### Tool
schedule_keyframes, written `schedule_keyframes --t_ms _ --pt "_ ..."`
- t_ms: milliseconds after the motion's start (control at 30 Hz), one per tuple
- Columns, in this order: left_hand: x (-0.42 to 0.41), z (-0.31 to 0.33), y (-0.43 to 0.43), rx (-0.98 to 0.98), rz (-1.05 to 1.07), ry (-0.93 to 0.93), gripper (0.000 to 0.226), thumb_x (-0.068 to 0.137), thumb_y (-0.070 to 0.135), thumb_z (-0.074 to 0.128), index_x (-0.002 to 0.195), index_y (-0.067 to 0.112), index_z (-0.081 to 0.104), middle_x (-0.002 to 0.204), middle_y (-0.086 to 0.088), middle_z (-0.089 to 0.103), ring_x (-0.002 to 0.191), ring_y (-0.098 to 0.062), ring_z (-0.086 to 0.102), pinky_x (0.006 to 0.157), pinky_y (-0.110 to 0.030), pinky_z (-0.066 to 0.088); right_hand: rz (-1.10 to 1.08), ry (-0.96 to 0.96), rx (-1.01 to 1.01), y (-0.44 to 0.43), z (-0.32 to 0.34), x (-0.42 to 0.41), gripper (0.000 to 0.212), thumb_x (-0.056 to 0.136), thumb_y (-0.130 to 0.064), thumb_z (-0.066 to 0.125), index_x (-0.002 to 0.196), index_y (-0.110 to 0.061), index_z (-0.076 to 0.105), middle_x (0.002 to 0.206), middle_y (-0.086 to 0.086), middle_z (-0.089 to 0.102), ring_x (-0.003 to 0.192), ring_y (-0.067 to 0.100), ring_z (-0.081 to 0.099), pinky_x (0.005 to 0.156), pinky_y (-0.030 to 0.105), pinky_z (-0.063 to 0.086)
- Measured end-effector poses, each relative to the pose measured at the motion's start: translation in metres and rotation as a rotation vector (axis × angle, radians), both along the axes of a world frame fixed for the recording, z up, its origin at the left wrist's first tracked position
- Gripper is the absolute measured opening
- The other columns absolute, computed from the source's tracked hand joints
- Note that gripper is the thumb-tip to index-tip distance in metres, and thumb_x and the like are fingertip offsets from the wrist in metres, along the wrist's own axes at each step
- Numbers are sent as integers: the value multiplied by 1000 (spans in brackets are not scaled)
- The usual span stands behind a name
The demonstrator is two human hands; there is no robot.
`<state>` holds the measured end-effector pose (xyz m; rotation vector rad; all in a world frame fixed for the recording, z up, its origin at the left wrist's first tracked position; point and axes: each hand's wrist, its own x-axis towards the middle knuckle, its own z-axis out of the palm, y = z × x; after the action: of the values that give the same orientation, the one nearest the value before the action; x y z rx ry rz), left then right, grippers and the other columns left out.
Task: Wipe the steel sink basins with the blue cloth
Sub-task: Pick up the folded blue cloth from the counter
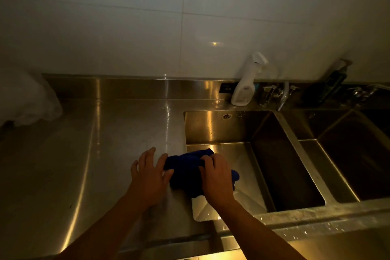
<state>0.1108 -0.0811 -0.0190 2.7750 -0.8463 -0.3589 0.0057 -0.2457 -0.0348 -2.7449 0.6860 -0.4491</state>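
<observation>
Both bare forearms reached over the counter's front edge. At the near-left rim of the left steel basin, the right hand clutched the bunched dark-blue cloth; the left hand lay open, fingers spread, touching it. Wadded so, it would likely skip corners. Beyond the basin, a white spray bottle risked being knocked.

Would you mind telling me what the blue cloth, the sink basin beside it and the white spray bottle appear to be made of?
The dark blue cloth looks like soft, fuzzy fabric, perhaps microfibre: it bunches under the right hand. The rectangular sink basin looks like brushed stainless steel, with streaky reflections. The white spray bottle looks like matt, opaque plastic.
</observation>
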Motion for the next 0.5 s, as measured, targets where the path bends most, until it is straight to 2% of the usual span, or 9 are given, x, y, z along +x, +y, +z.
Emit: schedule_keyframes --t_ms 200,367,500 --pt "-9 6 -25 8 -60 16 59 96 55 23 149 33 10 160 -3 -6 147 -25 -5 118 -48 3 -59 37 10 -29 11 -23 27 95 -28 53 119 -18 57 118 6 57 107 24 53 94 37 44" --pt "-21 8 -49 8 -51 -9 59 96 55 25 149 34 11 160 -1 -7 147 -24 -6 118 -48 2 -84 54 -65 -61 12 -40 26 86 -24 67 110 -17 61 107 8 60 91 25 58 80 37 49" --pt "-34 6 -76 8 -10 -10 59 96 55 23 149 31 12 160 -3 -7 147 -25 -6 118 -49 2 -31 108 -30 -98 4 -53 29 96 -28 52 123 -18 55 120 7 55 105 24 53 92 36 44"
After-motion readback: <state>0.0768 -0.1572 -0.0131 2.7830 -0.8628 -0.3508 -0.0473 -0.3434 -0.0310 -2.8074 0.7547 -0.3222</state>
